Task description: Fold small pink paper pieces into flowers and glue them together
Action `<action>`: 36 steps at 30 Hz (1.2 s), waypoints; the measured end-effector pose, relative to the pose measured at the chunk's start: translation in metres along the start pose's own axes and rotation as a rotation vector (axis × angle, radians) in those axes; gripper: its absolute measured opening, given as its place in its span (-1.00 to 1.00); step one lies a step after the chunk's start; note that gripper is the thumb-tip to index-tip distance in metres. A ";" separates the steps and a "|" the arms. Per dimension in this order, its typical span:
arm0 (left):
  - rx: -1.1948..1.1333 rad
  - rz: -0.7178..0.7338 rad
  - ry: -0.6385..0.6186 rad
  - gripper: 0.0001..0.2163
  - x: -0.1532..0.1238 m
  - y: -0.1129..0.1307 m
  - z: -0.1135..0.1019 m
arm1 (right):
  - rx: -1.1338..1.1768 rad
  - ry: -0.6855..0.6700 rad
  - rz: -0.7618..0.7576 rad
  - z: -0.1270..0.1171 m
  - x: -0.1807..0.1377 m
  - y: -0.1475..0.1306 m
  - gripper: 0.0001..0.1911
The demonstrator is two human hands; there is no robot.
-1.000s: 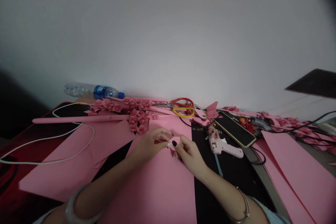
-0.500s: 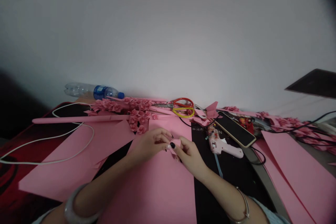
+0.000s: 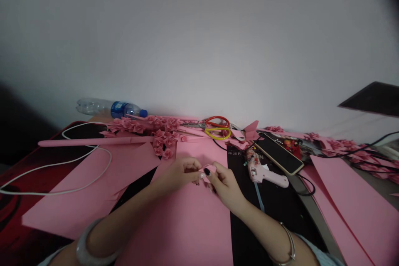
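Note:
Between my two hands is a small folded piece of pink paper (image 3: 209, 168), held above a large pink sheet (image 3: 187, 220). My left hand (image 3: 182, 171) pinches its left side with thumb and fingers. On the other side my right hand (image 3: 225, 183) grips it, the dark-nailed thumb pressed on top. Parts of the piece are hidden behind the fingers. Beyond the hands lies a cluster of pink paper roses (image 3: 164, 143), and scissors (image 3: 218, 128) with red and yellow handles rest among the paper pieces.
Right of my hands are a glue gun (image 3: 264, 172) and a phone (image 3: 280, 156). More pink sheets (image 3: 352, 203) lie at far right. At left are a rolled pink paper stick (image 3: 96, 142), a white cable (image 3: 62, 193) and a plastic bottle (image 3: 118, 108) by the wall.
My left fingers have curled inward and the left thumb has shifted slightly lower on the folded paper. The right thumb moved a little to the right. Everything else stayed put.

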State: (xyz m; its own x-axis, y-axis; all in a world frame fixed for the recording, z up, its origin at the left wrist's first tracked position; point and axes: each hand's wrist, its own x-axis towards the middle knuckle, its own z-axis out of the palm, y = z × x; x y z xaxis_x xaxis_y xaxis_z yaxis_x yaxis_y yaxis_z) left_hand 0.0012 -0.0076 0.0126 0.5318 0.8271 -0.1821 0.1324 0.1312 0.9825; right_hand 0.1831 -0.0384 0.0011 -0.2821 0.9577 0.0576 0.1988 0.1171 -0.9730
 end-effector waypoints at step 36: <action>0.183 0.355 0.274 -0.81 -0.005 0.002 -0.002 | -0.016 -0.028 -0.066 0.001 0.004 -0.002 -0.66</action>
State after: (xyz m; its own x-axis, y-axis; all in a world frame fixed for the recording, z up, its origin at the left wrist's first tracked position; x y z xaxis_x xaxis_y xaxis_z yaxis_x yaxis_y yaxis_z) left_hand -0.0025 -0.0103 0.0151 0.3343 0.9201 0.2040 0.1405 -0.2627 0.9546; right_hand 0.1809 -0.0351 0.0035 -0.3215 0.9399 0.1146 0.1941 0.1839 -0.9636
